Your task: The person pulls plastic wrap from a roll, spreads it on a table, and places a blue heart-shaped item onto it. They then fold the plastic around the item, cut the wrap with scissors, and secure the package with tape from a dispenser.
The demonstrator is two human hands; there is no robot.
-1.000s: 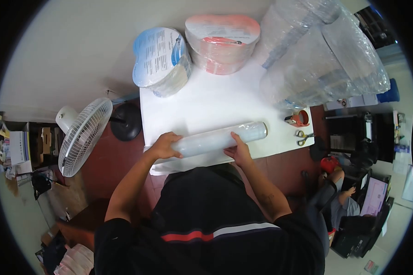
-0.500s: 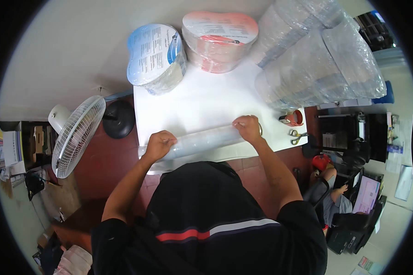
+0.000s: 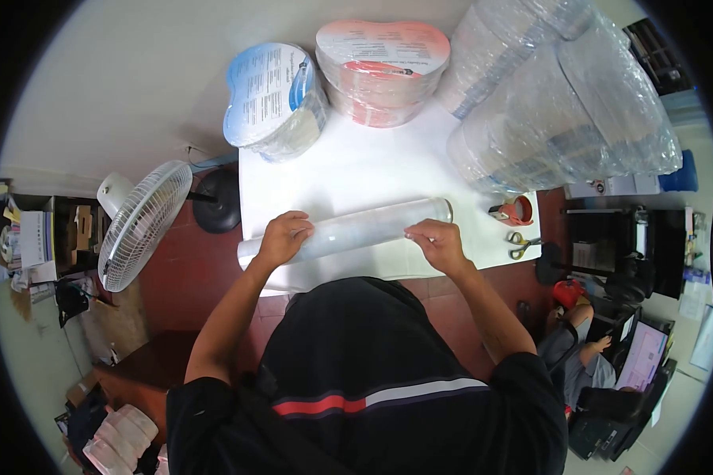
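A long roll of clear plastic film [image 3: 356,227] lies slightly slanted along the near edge of the white table [image 3: 356,178]. My left hand [image 3: 287,237] is closed at the roll's left part, thumb and fingers pinched together; what they hold is too small to make out. Over the near side of the roll's right part is my right hand [image 3: 440,242], its fingertips pinched at what looks like the film's edge. The roll's right end shows beyond that hand.
Wrapped stacks with a blue lid [image 3: 265,91] and a red lid [image 3: 380,47] stand at the back. Large wrapped bundles [image 3: 539,119] lean at right, near a tape dispenser [image 3: 515,211] and scissors [image 3: 521,245]. A fan [image 3: 144,226] stands left; a person [image 3: 586,356] sits at right.
My right hand has moved from the roll's far right end toward its near side, uncovering that end. My left hand stays near the left part. The view has shifted slightly.
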